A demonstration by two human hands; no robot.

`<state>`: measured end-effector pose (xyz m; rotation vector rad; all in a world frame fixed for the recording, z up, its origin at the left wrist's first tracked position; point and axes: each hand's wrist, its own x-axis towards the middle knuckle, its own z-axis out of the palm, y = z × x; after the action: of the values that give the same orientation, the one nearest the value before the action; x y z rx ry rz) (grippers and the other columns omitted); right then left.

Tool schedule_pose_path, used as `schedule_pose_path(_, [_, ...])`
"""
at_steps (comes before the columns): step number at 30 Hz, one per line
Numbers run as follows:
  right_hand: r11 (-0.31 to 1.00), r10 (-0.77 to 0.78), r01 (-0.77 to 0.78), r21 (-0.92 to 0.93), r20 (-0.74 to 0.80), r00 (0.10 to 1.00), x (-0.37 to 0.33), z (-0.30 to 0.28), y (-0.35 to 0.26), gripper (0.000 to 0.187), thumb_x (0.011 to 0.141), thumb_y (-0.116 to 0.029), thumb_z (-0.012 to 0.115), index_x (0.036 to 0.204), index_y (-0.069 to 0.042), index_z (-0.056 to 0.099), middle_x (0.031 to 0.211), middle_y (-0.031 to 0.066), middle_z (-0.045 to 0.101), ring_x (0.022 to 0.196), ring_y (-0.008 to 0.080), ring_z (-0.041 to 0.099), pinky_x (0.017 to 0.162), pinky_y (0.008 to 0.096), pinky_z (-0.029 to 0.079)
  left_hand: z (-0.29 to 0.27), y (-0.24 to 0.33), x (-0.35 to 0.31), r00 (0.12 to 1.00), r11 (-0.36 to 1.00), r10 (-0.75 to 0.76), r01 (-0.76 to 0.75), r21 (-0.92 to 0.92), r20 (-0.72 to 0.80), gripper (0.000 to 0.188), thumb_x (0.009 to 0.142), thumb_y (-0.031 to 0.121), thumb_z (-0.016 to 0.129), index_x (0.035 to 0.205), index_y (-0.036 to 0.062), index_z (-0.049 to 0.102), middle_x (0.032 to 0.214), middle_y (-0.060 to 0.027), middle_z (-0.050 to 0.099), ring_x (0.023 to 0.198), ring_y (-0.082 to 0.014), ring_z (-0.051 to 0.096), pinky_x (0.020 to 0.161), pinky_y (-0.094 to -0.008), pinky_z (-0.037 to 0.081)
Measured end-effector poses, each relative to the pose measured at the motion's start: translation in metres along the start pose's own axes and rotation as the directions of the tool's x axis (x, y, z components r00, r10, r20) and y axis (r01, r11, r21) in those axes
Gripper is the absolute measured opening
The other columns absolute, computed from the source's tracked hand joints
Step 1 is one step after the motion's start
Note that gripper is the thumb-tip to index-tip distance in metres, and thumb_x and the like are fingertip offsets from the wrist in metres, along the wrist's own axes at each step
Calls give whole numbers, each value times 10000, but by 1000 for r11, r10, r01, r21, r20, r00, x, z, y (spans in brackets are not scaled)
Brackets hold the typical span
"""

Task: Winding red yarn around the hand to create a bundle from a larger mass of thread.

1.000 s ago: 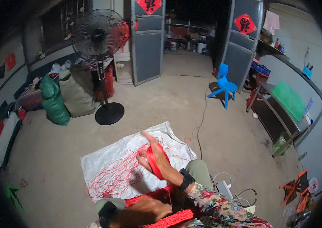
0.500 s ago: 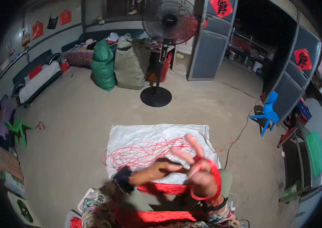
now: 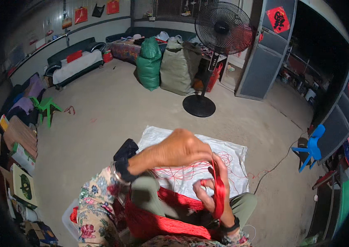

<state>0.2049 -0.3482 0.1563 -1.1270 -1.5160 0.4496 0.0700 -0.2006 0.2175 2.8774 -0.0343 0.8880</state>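
My left hand [image 3: 182, 147] is raised over a white sheet, its fingers closed in a pinch on a thin red cord by my right fingertips. A thick loop of red cord [image 3: 220, 195] runs round my right hand [image 3: 210, 201], whose fingers are curled with the thumb side facing inward. Something red shows at one right fingertip. Loose strands of red cord [image 3: 174, 173] lie tangled on the white sheet [image 3: 232, 144]. Across my lap are large bundles of red cord [image 3: 166, 224], partly hidden by my arms.
A black standing fan [image 3: 199, 106] stands beyond the sheet, beside green and beige sacks [image 3: 178, 68]. Right of it are a blue child's chair [image 3: 312, 144] and a dark cable on the floor. A green stool [image 3: 47, 107] stands left, and a box with cord sits by my left side.
My left hand has risen and moved right, up to my right fingertips. My right hand's extended fingers have curled in. The view has turned left, so the room appears shifted to the right.
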Motion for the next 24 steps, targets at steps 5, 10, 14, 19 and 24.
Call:
schedule_pose_path(5, [912, 68, -50, 406, -31, 997, -4, -11, -35, 43, 749, 14, 610, 707, 10, 610, 1471, 205, 247, 1250, 415, 448, 910, 458, 507, 67, -21, -24, 885, 762, -465, 418, -495, 32, 178, 840, 192, 633, 900, 29, 670, 745, -73, 655, 657, -194, 626, 620, -293, 494])
schedule_pose_path(10, [586, 148, 100, 804, -228, 962, 34, -22, -24, 108, 860, 6, 508, 788, 30, 585, 1496, 190, 244, 1294, 407, 396, 921, 428, 487, 111, 75, -38, 868, 891, -55, 265, -368, 493, 175, 828, 148, 600, 964, 38, 590, 717, -155, 620, 612, -232, 614, 570, -356, 486])
schedule_pose_path(14, [841, -344, 151, -519, -297, 891, 58, -28, 62, 157, 811, -55, 632, 943, 28, 612, 1367, 178, 412, 1173, 285, 517, 977, 384, 406, 114, 114, -34, 891, 824, 134, 143, -549, 434, 172, 814, 193, 558, 805, 23, 587, 626, -181, 580, 598, -355, 611, 508, -442, 465])
schedule_pose_path(19, [966, 0, 23, -257, 89, 996, -2, 3, 49, 536, 777, -68, 658, 1254, 53, 444, 1362, 228, 403, 1209, 323, 484, 936, 359, 450, 1, 81, -17, 965, 998, -10, -8, 69, 261, 130, 700, 150, 615, 713, 37, 551, 619, -136, 586, 595, -305, 619, 515, -434, 479])
schedule_pose_path(24, [1000, 9, -9, 4, -99, 995, -18, -2, -30, 135, 727, -43, 693, 669, 52, 615, 1432, 217, 304, 1245, 412, 454, 1010, 454, 411, -15, 5, -8, 982, 951, -183, 186, -246, 36, 123, 832, 128, 625, 891, 35, 680, 720, -91, 656, 670, -209, 645, 608, -320, 505])
